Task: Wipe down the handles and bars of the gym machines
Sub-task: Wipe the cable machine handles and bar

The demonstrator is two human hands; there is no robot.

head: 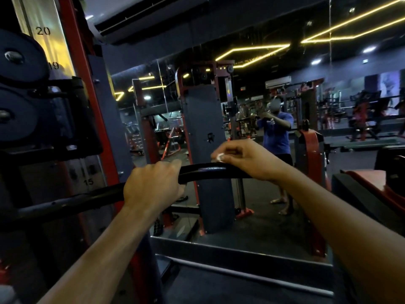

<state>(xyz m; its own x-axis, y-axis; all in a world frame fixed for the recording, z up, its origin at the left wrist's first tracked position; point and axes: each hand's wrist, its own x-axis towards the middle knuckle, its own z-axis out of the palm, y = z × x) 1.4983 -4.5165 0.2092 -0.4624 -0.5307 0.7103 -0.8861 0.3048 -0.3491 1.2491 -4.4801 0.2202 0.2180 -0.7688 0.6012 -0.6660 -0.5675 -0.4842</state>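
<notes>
A black curved bar (203,171) of a gym machine runs across the middle of the view. My left hand (151,187) grips it from above, fingers curled round it. My right hand (243,159) sits on the bar's right part and pinches a small white wipe (219,156) between its fingertips, held against the bar's top. The stretch of bar between the two hands shines. The bar's right end is hidden behind my right wrist.
The machine's red upright (74,62) with a numbered scale and black pulley wheels (19,58) stands at the left. A wall mirror (252,128) ahead reflects the gym and a person in a blue shirt. A red and black bench (372,185) sits at the right.
</notes>
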